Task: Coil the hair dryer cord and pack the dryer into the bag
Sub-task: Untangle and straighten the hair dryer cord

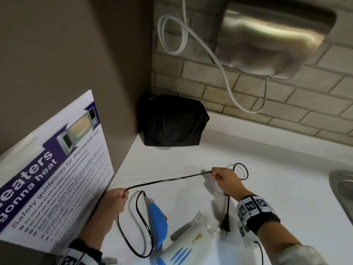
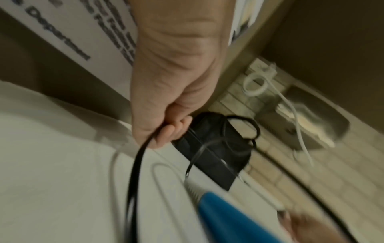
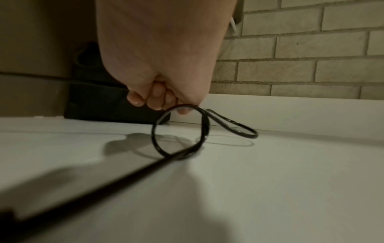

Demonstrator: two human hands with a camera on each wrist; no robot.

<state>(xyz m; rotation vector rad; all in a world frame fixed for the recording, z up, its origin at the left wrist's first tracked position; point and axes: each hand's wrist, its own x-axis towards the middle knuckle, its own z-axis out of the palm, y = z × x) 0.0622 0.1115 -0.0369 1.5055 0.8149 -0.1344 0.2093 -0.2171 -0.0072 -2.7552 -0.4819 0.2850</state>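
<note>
Over the white worktop (image 1: 267,169), close to the corner, a stretch of the black cord (image 1: 168,180) hangs taut between the 2 hands. The left hand (image 1: 114,205) pinches it in curled fingers near the leaning microwave poster (image 1: 57,169), and from there the cord drops in a loose bend and runs round to the blue handle of the hair dryer (image 1: 158,222), which lies flat near the front edge. The right hand (image 1: 226,178) is closed round the cord too, with a small loop (image 1: 241,172) standing beyond its knuckles; the plug (image 1: 225,224) lies on the worktop below that wrist. The black bag (image 1: 172,121) sits well apart in the corner against the brick wall, and I cannot tell whether its top is open.

This looks like the start of the coiling. To do it well, I would say the right hand should carry each arm's worth of cord across to the left and lay it there as an even loop, letting the cord roll between the fingers so it does not kink. Working from the dryer end toward the plug keeps the free end from dragging the dryer. The slack bend by the handle could snag, so it wants gathering first. The white cable (image 1: 210,54) on the wall is not part of this.
</note>
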